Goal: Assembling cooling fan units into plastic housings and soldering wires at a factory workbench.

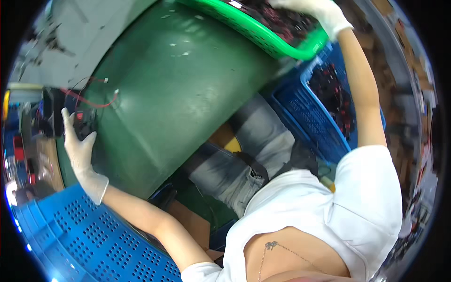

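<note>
My left hand [81,157], in a pale glove, has its thumb and fingers spread beside a small dark device [86,123] at the green table's left edge. I cannot tell whether the fingertips touch the device. Red and black wires with white connectors [101,104] lie on the table just beyond it. My right hand [324,16], also gloved, reaches to the far right over a green basket [263,40] filled with dark and red wired parts [286,23]. Its fingers are blurred and partly cut off by the upper rim, so its grip does not show.
Between the hands spreads the green tabletop [188,98]. A blue crate [305,105] with more dark and red parts [331,94] stands right of my legs, below the green basket. Another blue perforated crate [101,239] sits at the lower left, under my left forearm.
</note>
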